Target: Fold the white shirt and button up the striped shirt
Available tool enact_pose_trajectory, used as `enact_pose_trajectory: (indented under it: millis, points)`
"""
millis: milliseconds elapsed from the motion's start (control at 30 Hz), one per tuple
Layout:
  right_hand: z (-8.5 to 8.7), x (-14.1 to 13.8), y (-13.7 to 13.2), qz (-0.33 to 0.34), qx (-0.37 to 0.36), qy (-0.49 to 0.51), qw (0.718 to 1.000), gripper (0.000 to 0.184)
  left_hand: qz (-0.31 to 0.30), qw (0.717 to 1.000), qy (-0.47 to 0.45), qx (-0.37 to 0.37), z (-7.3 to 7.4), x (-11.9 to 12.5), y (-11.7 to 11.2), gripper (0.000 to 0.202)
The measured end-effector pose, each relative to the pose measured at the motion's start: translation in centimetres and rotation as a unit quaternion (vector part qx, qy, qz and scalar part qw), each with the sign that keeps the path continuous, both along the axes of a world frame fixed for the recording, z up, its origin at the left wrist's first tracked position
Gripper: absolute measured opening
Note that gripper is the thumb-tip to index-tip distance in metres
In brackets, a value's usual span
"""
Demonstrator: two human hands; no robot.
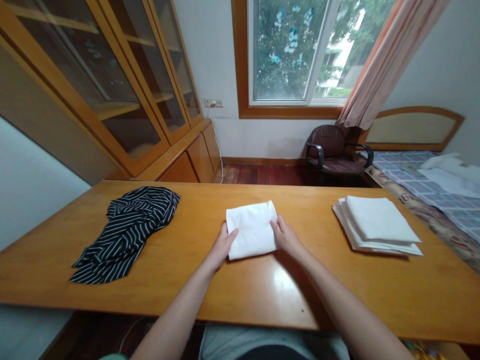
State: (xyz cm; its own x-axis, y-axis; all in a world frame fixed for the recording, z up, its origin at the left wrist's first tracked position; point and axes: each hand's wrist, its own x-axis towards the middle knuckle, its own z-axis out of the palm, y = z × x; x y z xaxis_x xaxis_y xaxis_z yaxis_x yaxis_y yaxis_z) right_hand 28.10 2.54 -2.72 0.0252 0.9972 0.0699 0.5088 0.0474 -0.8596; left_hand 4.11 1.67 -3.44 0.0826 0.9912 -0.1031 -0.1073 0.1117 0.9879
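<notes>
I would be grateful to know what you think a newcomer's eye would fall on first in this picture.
Probably the folded white cloth, held at its two sides by the left grip and the right grip near the middle of the wooden table. Next might come the rumpled black striped fabric on the table's left part, and the stack of flat white pieces on its right.

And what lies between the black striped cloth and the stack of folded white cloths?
In the head view: a folded white rectangular cloth, held by the left hand and right hand.
</notes>
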Motion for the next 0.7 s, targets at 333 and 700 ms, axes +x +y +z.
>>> enact_pose_trajectory:
  millis: [333,700]
  points:
    - [-1.4,0.7,0.2,0.034,-0.099,0.128,0.986,0.037,0.01,0.997,0.008,-0.071,0.7,-0.8,-0.6,0.068]
    - [-0.6,1.6,-2.1,0.139,-0.076,0.261,0.952,0.058,-0.032,0.977,0.188,0.09,0.0,-1.1,-4.5,0.089]
